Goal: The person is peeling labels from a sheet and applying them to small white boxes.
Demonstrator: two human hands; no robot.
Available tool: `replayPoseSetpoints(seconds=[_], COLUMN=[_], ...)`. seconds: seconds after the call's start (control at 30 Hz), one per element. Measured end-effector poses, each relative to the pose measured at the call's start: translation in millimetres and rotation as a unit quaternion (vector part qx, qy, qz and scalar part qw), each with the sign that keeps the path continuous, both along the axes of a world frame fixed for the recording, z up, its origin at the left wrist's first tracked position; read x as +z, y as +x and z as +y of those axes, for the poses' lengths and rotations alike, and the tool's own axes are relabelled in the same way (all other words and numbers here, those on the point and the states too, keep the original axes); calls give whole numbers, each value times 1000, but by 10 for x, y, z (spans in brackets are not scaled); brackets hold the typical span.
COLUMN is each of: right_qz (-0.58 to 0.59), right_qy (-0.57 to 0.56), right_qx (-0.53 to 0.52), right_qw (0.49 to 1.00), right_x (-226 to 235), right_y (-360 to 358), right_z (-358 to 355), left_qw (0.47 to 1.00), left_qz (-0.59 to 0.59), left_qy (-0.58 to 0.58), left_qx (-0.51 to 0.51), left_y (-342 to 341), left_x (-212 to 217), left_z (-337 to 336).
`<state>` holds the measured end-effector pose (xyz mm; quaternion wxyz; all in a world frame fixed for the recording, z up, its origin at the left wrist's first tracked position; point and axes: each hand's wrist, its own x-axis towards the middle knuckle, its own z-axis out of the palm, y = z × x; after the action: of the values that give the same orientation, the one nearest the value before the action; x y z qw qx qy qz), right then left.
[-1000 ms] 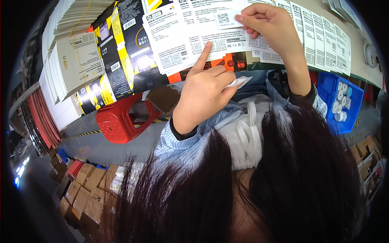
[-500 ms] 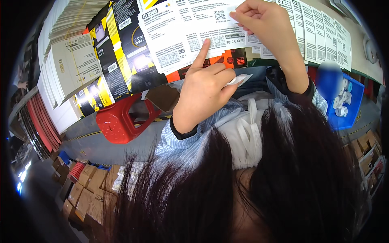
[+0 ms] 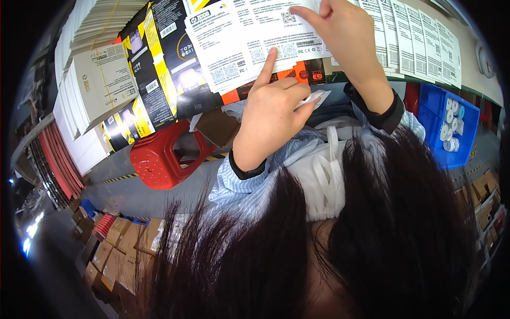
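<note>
Above both hands, left (image 3: 273, 114) and right (image 3: 340, 29), lie white printed sheets (image 3: 249, 40).

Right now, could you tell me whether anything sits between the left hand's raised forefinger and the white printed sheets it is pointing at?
Nothing visible does. The left hand has its forefinger tip right on the white printed sheets, and the small white slip pinched under its thumb sits lower, off that line. The right hand holds the sheets from above.

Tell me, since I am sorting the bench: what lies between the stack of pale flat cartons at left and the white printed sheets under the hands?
Head view: black-and-yellow printed flat cartons lie between the pale carton stack and the white printed sheets.
</note>
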<state>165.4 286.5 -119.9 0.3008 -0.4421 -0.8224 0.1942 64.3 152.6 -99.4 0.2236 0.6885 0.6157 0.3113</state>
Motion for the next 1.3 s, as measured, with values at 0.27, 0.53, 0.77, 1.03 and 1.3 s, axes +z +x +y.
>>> replayPoseSetpoints(seconds=[0.27,0.53,0.77,1.03,1.3], right_qz=[36,282,-136,-190,282], right_qy=[28,-216,32,59,-406], right_qx=[-6,79,354,198,187], right_qw=[999,931,925,960,849], right_x=[-29,432,276,446,495], right_y=[79,654,386,428,470], right_z=[65,26,-36,-209,-236], left_qw=[999,998,996,994,903], left_qz=[-2,17,0,-39,-317], left_qy=[31,28,43,31,11], left_qx=[-13,-52,-73,92,290], left_y=[6,26,167,-62,84], left_x=[38,-37,60,262,282], left_z=[68,250,275,84,84])
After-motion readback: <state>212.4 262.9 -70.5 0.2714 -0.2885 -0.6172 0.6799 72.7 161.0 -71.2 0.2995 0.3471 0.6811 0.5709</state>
